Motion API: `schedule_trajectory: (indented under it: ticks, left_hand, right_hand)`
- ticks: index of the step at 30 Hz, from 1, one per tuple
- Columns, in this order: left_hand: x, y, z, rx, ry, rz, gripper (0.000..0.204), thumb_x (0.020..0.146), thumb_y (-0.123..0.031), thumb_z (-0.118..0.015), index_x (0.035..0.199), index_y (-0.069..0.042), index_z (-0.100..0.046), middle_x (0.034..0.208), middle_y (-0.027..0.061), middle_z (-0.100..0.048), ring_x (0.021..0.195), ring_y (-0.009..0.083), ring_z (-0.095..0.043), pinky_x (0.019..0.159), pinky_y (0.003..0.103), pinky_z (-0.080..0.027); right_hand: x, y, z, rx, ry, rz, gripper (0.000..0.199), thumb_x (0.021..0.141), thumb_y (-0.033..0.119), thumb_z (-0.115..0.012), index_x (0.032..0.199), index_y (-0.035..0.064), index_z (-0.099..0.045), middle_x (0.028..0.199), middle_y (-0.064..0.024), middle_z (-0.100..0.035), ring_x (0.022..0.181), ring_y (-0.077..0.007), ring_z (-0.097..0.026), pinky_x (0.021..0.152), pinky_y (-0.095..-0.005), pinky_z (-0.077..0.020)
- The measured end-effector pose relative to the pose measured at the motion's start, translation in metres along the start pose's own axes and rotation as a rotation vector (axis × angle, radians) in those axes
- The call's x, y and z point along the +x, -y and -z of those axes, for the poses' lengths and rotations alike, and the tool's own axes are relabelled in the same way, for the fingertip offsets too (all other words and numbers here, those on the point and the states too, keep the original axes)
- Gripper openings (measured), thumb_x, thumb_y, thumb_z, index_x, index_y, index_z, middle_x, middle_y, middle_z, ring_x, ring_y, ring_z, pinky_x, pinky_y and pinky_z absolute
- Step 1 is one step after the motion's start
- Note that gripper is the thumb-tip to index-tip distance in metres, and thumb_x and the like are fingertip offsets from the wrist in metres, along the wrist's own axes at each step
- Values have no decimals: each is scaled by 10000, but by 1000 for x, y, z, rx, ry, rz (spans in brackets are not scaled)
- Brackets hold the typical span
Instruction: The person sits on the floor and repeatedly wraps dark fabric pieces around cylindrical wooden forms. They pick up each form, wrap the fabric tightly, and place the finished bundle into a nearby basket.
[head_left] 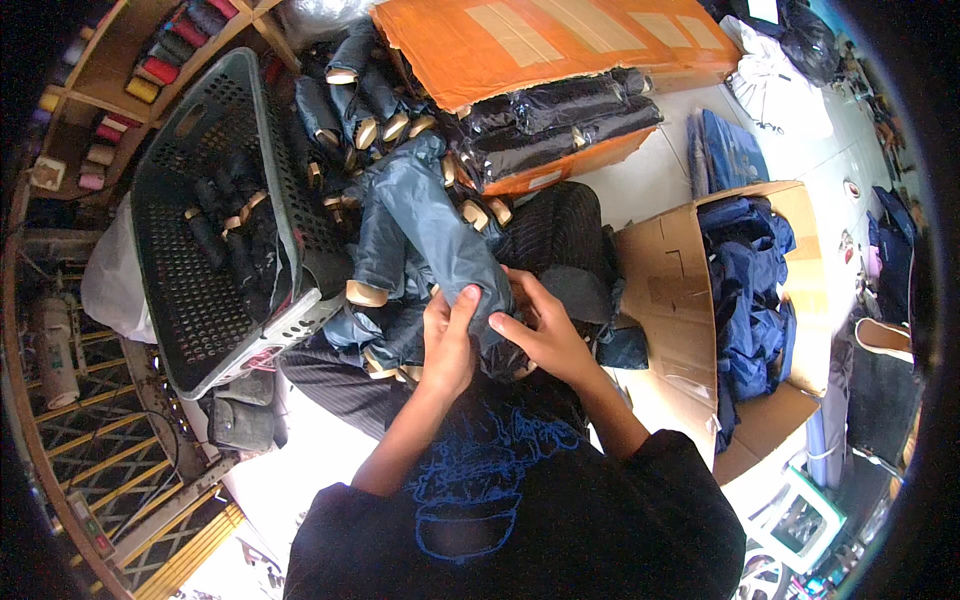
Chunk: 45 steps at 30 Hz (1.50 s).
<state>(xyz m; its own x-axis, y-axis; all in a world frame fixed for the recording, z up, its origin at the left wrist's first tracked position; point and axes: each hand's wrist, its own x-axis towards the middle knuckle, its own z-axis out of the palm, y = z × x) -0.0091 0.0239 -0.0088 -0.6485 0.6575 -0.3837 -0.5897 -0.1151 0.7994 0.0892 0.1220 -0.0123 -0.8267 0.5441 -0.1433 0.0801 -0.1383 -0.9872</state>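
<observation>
Fingers point(465, 302) on both sides, blue-grey fabric point(440, 225) between

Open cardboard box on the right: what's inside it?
Crumpled navy-blue fabric shows inside the cardboard box; whatever lies beneath that fabric is covered and cannot be seen.

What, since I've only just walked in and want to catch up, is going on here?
A person is holding the near end of a blue-gray fabric piece between the left hand and the right hand, thumbs on top. Blue-gray bundles with tan ends lie piled just beyond. To the left, a dark perforated basket holds black bundles; to the right, an open cardboard box holds navy fabric. Farther off stands an orange carton with glossy dark packs.
</observation>
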Motion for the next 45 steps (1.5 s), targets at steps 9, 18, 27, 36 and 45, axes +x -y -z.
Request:
schedule_trajectory:
  ticks: [9,18,27,36,45]
  left_hand:
    - [-13,6,6,203,116,-50,365,905,-199,-594,1181,21,-499,1082,84,-587,994,148,-542,893,300,-419]
    - [-1,-22,11,95,149,-46,554,839,-303,-670,1239,17,-458,1140,122,-587,1042,203,-565,956,351,-410]
    - [1,-19,-4,67,187,-15,531,822,-309,-653,1192,19,-459,1038,165,-621,956,237,-605,880,376,-475]
    - [10,-28,-3,83,378,-22,784,882,-631,-415,1266,52,-391,1136,227,-592,1102,304,-562,963,414,-433]
    - [2,-50,9,1062,127,-1087,554,638,-77,-802,1137,-53,-563,990,84,-550,924,248,-526,798,369,-446]
  right_hand:
    - [-5,10,-10,-96,-109,48,607,770,138,-684,1285,-28,-408,1157,-183,-578,1113,-222,-547,958,-331,-408]
    - [-9,-2,-6,215,140,-134,475,901,174,-543,1316,-12,-409,1174,-100,-546,1084,-155,-488,954,-314,-373]
    - [-10,0,-21,132,-129,4,370,840,145,-646,1148,-22,-527,1023,-77,-616,897,-115,-561,784,-276,-459]
    - [-8,23,-12,72,-31,-9,316,836,147,-652,1091,-7,-545,948,-64,-636,864,-106,-576,781,-274,-461]
    - [-3,18,-2,69,-78,-78,306,856,205,-640,1066,-14,-600,901,-43,-649,798,-78,-555,722,-262,-462]
